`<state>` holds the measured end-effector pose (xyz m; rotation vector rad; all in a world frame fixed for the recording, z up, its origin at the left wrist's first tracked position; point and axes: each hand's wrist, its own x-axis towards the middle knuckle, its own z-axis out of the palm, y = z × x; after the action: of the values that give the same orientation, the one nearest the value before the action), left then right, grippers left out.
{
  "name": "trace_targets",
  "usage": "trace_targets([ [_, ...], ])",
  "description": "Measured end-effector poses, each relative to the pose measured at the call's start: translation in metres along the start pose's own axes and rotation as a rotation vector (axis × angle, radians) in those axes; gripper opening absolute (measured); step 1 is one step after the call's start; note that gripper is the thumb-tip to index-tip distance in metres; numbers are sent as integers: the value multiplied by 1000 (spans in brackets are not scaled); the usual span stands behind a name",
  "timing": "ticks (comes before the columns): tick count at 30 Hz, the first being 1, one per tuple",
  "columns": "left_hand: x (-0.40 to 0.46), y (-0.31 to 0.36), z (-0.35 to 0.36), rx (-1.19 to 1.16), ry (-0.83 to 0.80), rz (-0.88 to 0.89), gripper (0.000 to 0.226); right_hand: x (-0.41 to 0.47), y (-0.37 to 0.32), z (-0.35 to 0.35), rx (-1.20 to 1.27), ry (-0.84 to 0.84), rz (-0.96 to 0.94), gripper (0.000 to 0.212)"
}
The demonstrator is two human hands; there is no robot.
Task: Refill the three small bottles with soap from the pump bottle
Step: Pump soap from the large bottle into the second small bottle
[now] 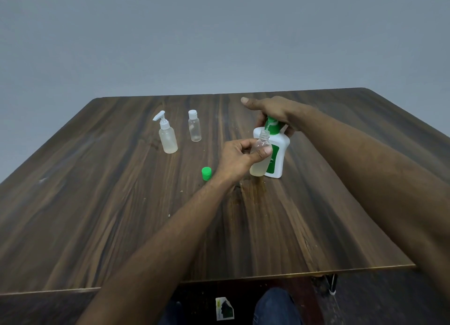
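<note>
My left hand (239,158) grips a small clear bottle (259,164) with its cap off, its open neck just under the green spout of the white pump bottle (277,156). A little yellowish soap lies in the small bottle's bottom. My right hand (272,110) rests on top of the green pump head, thumb stretched out to the left. A green cap (206,173) lies on the table just left of my left wrist. Farther left stand a small bottle with a white pump (166,136) and a small flip-cap bottle (194,125), both upright.
Everything stands on a dark wood-grain table (121,215) against a grey wall. Its front edge runs near my body, with my knee in blue jeans (275,305) and a scrap of paper (224,308) on the floor below.
</note>
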<state>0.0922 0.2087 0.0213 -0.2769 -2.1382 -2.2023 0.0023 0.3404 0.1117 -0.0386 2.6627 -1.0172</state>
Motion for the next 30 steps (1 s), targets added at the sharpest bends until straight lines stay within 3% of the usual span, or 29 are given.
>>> trace_targets([
  [5,-1,0,4,-11,2,8,17,3,3,4,20,40,3,82],
  [12,-1,-1,1,-4,4,-2,20,-3,-2,-5,26,-19,-7,93],
  [23,1,-1,3,-23,-7,26,15,5,4,3,20,46,-14,83],
  [30,1,-1,5,-22,-10,28,13,-4,-1,-3,27,-6,-20,93],
])
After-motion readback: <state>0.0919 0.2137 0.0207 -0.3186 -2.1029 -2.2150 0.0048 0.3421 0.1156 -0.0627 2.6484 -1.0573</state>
